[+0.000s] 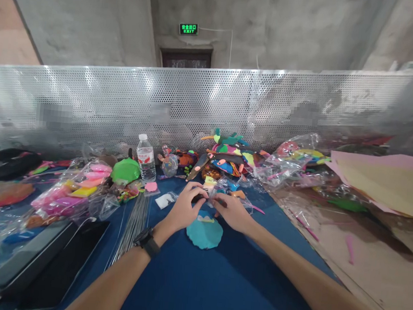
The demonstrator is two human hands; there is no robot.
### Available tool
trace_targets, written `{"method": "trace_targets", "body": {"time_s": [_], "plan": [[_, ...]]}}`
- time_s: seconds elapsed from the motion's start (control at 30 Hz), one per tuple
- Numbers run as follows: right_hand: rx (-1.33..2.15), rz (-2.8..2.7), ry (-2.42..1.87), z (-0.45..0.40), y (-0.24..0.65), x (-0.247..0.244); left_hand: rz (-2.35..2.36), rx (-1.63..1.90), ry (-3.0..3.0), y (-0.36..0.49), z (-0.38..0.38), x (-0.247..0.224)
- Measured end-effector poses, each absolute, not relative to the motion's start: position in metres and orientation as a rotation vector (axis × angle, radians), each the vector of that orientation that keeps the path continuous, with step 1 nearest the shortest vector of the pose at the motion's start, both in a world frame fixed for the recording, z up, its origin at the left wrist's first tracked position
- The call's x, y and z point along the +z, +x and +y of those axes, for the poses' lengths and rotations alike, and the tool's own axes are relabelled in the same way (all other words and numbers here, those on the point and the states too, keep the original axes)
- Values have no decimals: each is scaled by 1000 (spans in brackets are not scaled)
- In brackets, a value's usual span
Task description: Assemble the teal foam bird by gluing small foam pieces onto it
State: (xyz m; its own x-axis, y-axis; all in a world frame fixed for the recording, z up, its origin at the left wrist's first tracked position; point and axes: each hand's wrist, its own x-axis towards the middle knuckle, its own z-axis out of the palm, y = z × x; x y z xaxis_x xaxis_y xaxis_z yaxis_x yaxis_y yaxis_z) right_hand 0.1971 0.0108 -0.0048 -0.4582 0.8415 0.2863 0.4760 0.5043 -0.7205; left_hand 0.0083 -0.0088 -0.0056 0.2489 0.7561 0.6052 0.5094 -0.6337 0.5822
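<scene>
My left hand [189, 205], with a dark watch on its wrist, is closed in a pinch over the middle of the table. Close beside it my right hand [233, 211] also pinches, the fingertips of both nearly meeting. Between them shows something small, partly dark and partly clear like plastic film, too small and covered to name. Just below the fingers a flat, round turquoise clay piece [205, 234] with a wavy edge lies on the blue table [194, 289]. A small pale yellowish shape sits at its upper edge.
A water bottle [146, 159] stands behind my left hand. Colourful clay figures [224, 159] are heaped against the perforated metal screen [197, 91]. Left are thin wires [133, 230], bagged clay [88, 183] and a dark device [48, 262]; right, cardboard [373, 275] and paper sheets [388, 180].
</scene>
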Motion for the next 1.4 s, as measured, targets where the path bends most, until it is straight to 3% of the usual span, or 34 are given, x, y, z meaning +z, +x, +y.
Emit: {"method": "trace_targets", "body": {"time_s": [0.17,1.03,1.4], "plan": [[794,-2103,-1020,10,198,1,1189,1358,2207,8,-6,-9],[237,-2345,-1279,0,194,-5,1334,1045,2277,15,-21,0],[298,-2293,-1233,-5,192,1,1485,986,2435,16,-23,0]]}}
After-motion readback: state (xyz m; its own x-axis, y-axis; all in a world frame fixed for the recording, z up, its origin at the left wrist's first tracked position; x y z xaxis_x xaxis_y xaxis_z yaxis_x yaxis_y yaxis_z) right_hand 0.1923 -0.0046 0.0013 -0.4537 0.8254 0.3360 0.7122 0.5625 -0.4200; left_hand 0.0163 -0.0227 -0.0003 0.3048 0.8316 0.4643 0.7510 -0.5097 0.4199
